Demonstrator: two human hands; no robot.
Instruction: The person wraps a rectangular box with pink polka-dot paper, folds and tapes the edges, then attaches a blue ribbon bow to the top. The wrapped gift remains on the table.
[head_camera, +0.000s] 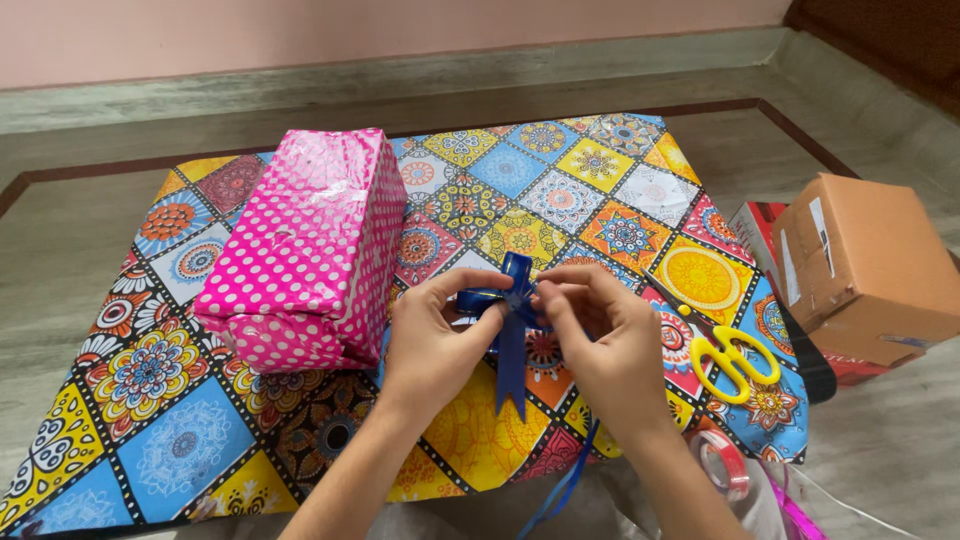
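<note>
Pinching a dark blue ribbon bow (512, 300) between both hands: left hand (428, 345) closed on its left loop, right hand (600, 345) closed on its right side, tail hanging down between the wrists. Just left, a pink polka-dot wrapped box (305, 245) on patterned wrapping paper (150, 400). To the right, yellow scissors (735, 362), then a cardboard box (865, 270).

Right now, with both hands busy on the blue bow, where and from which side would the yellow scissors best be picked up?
Probably by the looped handles of the yellow scissors, coming from above with the right hand, which is nearer. They lie flat on the patterned sheet, loops open upward and unobstructed; the blade end runs up-left, partly hidden by that hand. The cardboard box sits close on the far side, so a side approach looks cramped.
</note>
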